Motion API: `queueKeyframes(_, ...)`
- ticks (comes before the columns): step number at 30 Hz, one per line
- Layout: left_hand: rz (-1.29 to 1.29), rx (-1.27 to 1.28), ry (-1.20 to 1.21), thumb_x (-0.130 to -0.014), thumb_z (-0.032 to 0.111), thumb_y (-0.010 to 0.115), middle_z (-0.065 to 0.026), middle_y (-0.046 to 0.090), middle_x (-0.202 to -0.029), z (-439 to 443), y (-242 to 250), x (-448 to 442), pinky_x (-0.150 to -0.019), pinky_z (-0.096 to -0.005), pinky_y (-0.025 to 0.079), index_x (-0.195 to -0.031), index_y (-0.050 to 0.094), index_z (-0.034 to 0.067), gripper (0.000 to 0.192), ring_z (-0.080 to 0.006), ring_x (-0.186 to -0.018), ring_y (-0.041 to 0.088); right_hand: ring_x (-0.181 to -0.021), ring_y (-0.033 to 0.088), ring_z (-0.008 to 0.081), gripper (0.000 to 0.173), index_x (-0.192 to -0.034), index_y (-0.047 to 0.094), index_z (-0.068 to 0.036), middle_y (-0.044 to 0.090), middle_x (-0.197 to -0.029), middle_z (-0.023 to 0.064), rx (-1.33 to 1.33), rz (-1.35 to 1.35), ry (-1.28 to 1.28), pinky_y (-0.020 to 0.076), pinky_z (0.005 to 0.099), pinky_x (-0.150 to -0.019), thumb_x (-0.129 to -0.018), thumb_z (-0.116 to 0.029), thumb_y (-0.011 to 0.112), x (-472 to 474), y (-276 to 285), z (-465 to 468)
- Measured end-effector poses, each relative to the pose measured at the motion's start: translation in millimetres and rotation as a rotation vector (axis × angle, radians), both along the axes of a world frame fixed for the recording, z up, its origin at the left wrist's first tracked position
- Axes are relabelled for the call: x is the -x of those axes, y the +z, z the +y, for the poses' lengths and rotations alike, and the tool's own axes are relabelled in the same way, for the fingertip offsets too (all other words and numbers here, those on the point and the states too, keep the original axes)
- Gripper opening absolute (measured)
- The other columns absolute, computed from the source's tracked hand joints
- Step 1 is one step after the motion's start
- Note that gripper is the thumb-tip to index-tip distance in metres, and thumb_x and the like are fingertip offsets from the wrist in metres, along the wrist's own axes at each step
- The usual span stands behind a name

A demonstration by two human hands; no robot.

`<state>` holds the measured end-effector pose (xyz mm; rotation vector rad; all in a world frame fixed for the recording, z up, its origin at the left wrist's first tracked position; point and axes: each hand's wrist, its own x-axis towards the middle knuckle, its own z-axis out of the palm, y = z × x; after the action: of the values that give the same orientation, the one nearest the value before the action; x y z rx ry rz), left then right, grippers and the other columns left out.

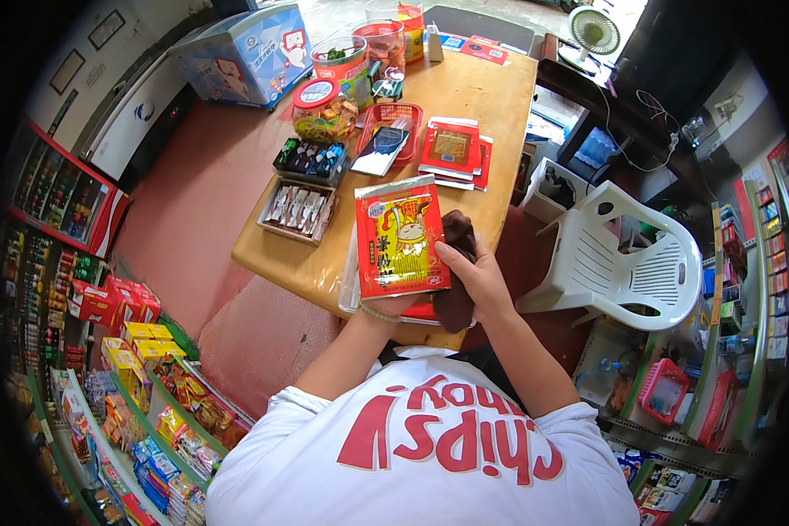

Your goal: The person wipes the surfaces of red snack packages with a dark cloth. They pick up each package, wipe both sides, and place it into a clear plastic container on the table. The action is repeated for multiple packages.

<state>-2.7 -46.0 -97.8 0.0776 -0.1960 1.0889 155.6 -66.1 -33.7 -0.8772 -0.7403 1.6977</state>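
Note:
A red and yellow snack packet (404, 240) with a silver top edge faces up in front of me. My left hand (391, 306) holds it from below, its fingers hidden behind the packet and a beaded bracelet on the wrist. On the packet's right side, my right hand (483, 279) grips a dark brown cloth (459, 289), the thumb lying against the packet's edge. Beyond it, similar red packets (450, 148) with clear windows lie stacked on the wooden table (486, 82). Under my hands, another red packet and a pale tray edge (350, 289) are partly covered.
Left on the table are a box of wrapped sticks (299, 210), a box of dark packets (310, 160), a red basket (414, 148), a phone-like slab (382, 148) and a candy jar (322, 112). A white plastic chair (657, 263) stands right; stocked shelves (164, 421) are lower left.

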Motion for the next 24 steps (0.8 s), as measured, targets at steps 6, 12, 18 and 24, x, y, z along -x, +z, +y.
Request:
queueKeyframes(6,0.188,-0.104,0.145,-0.108,0.036,0.040,-0.0210,0.049,-0.148,12,8,2,-0.110,-0.0503,0.046,-0.150,0.039,0.003,0.053,-0.0363,-0.131,0.053,-0.101,0.061,0.0093,0.027,-0.118,0.061,-0.002,0.066,-0.112,0.0054,-0.350,-0.330,-0.227,0.0515,0.0266,-0.085,-0.097,-0.017,0.071,-20,10,12)
queueKeyframes(12,0.333,-0.036,0.108,-0.106,0.043,0.042,-0.0181,0.048,-0.150,4,17,-19,-0.112,-0.0489,0.043,-0.152,0.038,0.007,0.058,-0.0342,-0.135,0.050,-0.108,0.060,0.0242,0.035,-0.108,0.069,-0.015,0.061,-0.122,0.0063,-1.405,-1.210,-0.142,0.0455,0.0431,-0.096,-0.076,-0.027,0.077,15,33,-10)
queueKeyframes(18,0.244,0.062,-0.032,-0.104,0.054,0.041,-0.0144,0.045,-0.153,-21,16,-29,-0.115,-0.0497,0.039,-0.155,0.035,0.012,0.067,-0.0330,-0.139,0.047,-0.103,0.063,0.0258,0.020,-0.099,0.075,-0.022,0.066,-0.110,0.0021,-1.304,-1.312,-0.305,0.0462,0.0438,-0.090,-0.080,-0.018,0.074,17,33,49)
queueKeyframes(24,0.260,0.043,-0.028,-0.101,0.063,0.041,-0.0117,0.043,-0.156,-14,23,-26,-0.117,-0.0508,0.035,-0.158,0.032,0.016,0.074,-0.0324,-0.142,0.043,-0.094,0.063,0.0275,0.015,-0.093,0.076,-0.024,0.066,-0.103,0.0020,-1.245,-1.255,-0.189,0.0480,0.0429,-0.083,-0.079,-0.024,0.078,21,18,44)
